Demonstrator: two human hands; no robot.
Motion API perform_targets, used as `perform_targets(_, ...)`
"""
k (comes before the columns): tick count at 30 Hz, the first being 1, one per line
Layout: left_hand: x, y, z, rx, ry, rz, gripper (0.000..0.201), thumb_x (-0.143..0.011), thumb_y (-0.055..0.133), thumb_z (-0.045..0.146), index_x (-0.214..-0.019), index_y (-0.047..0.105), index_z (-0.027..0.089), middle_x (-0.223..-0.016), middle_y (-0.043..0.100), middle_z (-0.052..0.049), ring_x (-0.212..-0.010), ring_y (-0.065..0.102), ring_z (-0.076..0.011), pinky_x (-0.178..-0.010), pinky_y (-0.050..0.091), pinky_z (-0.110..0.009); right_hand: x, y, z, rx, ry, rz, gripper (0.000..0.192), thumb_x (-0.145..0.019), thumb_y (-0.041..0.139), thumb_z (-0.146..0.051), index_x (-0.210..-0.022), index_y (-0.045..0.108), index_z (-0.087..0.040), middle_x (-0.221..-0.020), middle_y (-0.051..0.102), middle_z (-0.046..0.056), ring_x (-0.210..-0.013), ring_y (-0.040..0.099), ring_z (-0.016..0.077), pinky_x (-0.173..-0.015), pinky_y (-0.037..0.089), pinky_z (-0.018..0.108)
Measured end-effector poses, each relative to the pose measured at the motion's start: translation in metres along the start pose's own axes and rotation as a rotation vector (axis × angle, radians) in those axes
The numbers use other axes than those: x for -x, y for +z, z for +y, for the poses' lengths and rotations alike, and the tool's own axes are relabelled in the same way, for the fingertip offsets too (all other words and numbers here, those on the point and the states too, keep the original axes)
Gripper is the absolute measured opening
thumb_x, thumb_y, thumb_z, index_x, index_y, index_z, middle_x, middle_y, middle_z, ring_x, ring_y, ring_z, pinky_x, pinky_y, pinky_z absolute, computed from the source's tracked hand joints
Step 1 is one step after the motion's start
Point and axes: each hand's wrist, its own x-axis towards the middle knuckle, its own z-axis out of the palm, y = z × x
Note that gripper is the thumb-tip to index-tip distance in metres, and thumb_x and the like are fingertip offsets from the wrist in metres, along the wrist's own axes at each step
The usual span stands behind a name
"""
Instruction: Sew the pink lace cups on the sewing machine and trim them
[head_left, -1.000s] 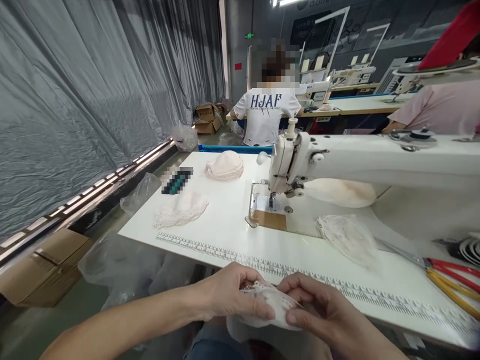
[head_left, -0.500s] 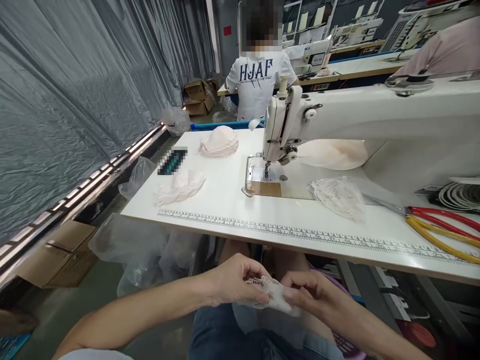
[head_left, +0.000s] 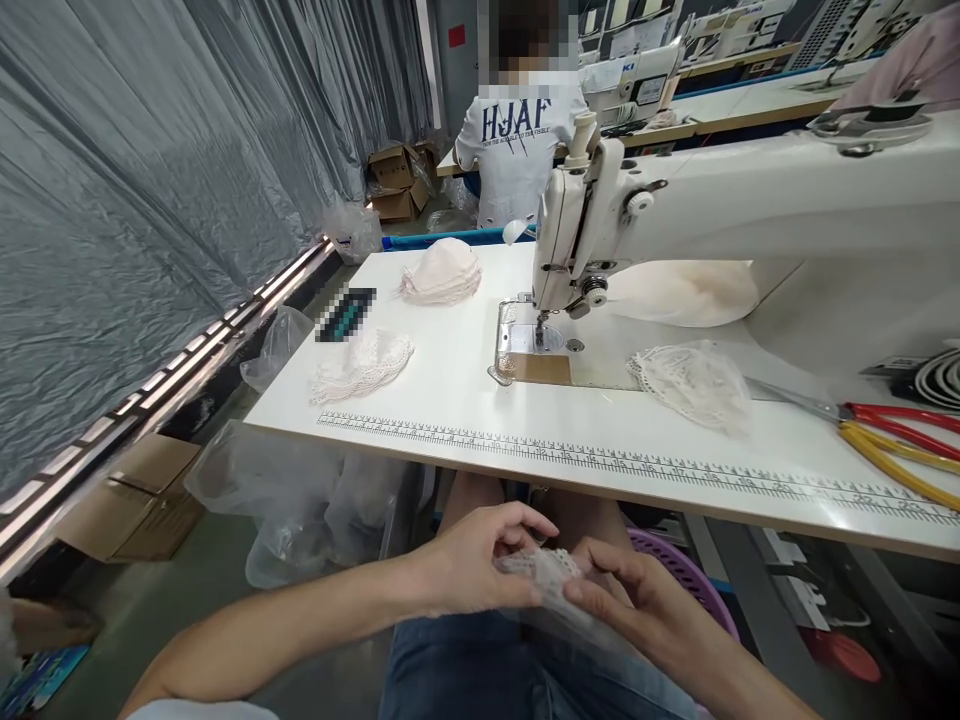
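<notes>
While we are sitting back from the surface (head_left: 465,400), both our hands are working a small lace piece (head_left: 544,580) over our lap.
We are pinching its left edge with the left hand (head_left: 472,560), thumb and fingers closed together on the lace; the right hand (head_left: 637,605) is clamping its right side the same way, so both grips are shut on it. It is hanging between the hands, below the surface's front edge and well apart from the sewing machine (head_left: 585,230). Risk as we are judging it: the lace is thin and limp, so pulling the hands apart too hard could be stretching or tearing the scalloped edge, and a loosening pinch could be letting it drop toward the purple basket (head_left: 686,570) or the floor.
</notes>
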Motion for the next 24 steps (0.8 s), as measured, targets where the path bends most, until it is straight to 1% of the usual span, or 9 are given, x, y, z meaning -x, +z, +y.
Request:
perform_targets(2,0.001,0.001,0.001,0.0,0.014,0.043,0.047,-0.066,0.07,0.021,-0.11,0.053,0.017,-0.082,0.058,-0.001,-0.071,0.052,-0.0121,-0.066,0.039,-0.023,-0.002,-0.001,0.001,0.006,-0.01,0.004,0.032,-0.081,0.058,-0.045,-0.066,0.045,-0.02,-0.062,0.035,-0.006,-0.058,0.031,0.0098,-0.053,0.026,0.021)
perform_targets(3,0.001,0.002,0.002,-0.013,0.027,0.071,0.042,-0.068,0.07,0.024,-0.106,0.053,0.018,-0.079,0.057,0.0,-0.069,0.051,-0.0114,-0.064,0.039,-0.023,-0.003,-0.002,0.002,0.006,-0.013,0.008,0.031,-0.081,0.059,-0.043,-0.066,0.046,-0.02,-0.062,0.036,-0.006,-0.059,0.031,0.0099,-0.054,0.026,0.021)
perform_targets(6,-0.001,0.004,0.002,-0.089,0.06,0.143,0.022,-0.073,0.065,0.025,-0.092,0.056,0.017,-0.072,0.052,0.003,-0.065,0.047,-0.0094,-0.06,0.036,-0.021,-0.005,-0.004,0.004,-0.003,-0.007,0.021,0.028,-0.08,0.06,-0.042,-0.069,0.049,-0.02,-0.064,0.038,-0.006,-0.061,0.033,0.0103,-0.055,0.028,0.021)
perform_targets(7,-0.002,0.004,0.002,-0.102,0.056,0.163,0.019,-0.074,0.064,0.025,-0.089,0.056,0.017,-0.071,0.051,0.003,-0.064,0.046,-0.009,-0.059,0.035,-0.02,-0.006,-0.004,0.005,-0.002,-0.002,0.024,0.028,-0.08,0.06,-0.043,-0.069,0.049,-0.019,-0.064,0.038,-0.006,-0.06,0.034,0.0103,-0.055,0.028,0.021)
perform_targets(9,-0.005,0.004,0.003,-0.096,0.023,0.183,0.02,-0.072,0.065,0.024,-0.088,0.055,0.016,-0.07,0.052,0.003,-0.063,0.046,-0.009,-0.058,0.035,-0.02,-0.006,-0.006,0.006,0.009,0.007,0.027,0.029,-0.08,0.058,-0.046,-0.07,0.05,-0.019,-0.064,0.04,-0.005,-0.061,0.036,0.0107,-0.055,0.03,0.021)
perform_targets(12,-0.009,0.003,0.003,-0.051,-0.016,0.185,0.019,-0.07,0.066,0.019,-0.083,0.054,0.015,-0.069,0.053,0.002,-0.063,0.047,-0.0094,-0.058,0.038,-0.02,-0.007,-0.008,0.008,0.018,0.018,0.039,0.028,-0.079,0.058,-0.046,-0.072,0.052,-0.019,-0.068,0.046,-0.004,-0.066,0.041,0.0125,-0.059,0.033,0.021)
perform_targets(15,-0.01,0.002,0.003,-0.066,0.012,0.187,0.011,-0.07,0.064,0.017,-0.077,0.056,0.014,-0.07,0.052,0.002,-0.063,0.047,-0.0091,-0.059,0.039,-0.02,-0.008,-0.009,0.009,0.001,0.034,0.048,0.026,-0.077,0.062,-0.044,-0.073,0.054,-0.019,-0.069,0.049,-0.003,-0.068,0.044,0.0131,-0.061,0.035,0.021)
perform_targets(19,-0.01,0.0,0.004,-0.136,0.051,0.188,0.006,-0.072,0.061,0.016,-0.078,0.061,0.015,-0.07,0.054,0.002,-0.064,0.047,-0.0089,-0.058,0.037,-0.019,-0.01,-0.009,0.011,-0.006,0.038,0.053,0.026,-0.077,0.061,-0.045,-0.074,0.055,-0.02,-0.069,0.049,-0.003,-0.066,0.044,0.0128,-0.059,0.036,0.021)
perform_targets(24,-0.014,-0.003,0.004,-0.15,0.02,0.182,0.008,-0.072,0.062,0.02,-0.078,0.064,0.015,-0.067,0.055,0.002,-0.063,0.048,-0.0097,-0.057,0.037,-0.019,-0.011,-0.01,0.012,-0.015,0.03,0.064,0.026,-0.079,0.06,-0.046,-0.081,0.054,-0.021,-0.072,0.05,-0.003,-0.067,0.046,0.0132,-0.059,0.037,0.021)
